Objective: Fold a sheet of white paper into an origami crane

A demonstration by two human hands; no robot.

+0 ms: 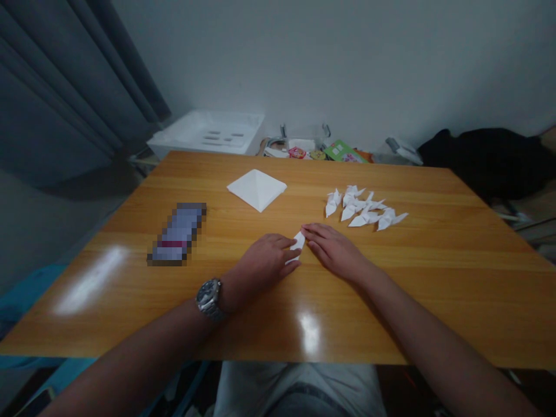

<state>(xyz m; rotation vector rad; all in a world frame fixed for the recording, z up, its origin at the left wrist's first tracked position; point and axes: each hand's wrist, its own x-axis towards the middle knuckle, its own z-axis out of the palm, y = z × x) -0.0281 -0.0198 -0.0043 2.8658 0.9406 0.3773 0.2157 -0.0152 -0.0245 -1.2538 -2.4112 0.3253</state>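
Note:
A small folded white paper piece (297,241) lies on the wooden table (391,289) between my two hands. My left hand (264,264), with a metal wristwatch (209,298) on its wrist, rests on the table with its fingers curled down onto the paper's left side. My right hand (334,250) lies flat with its fingers stretched out, the fingertips pressing the paper's right edge. Several finished white paper cranes (362,209) are heaped to the right, a little beyond my right hand.
A stack of white paper squares (257,188) lies at the table's middle back. A blurred dark rectangular object (178,233) lies on the left. Behind the table are a white plastic box (208,133), assorted clutter (317,152) and dark cloth (486,156). Curtains (56,87) hang at the left.

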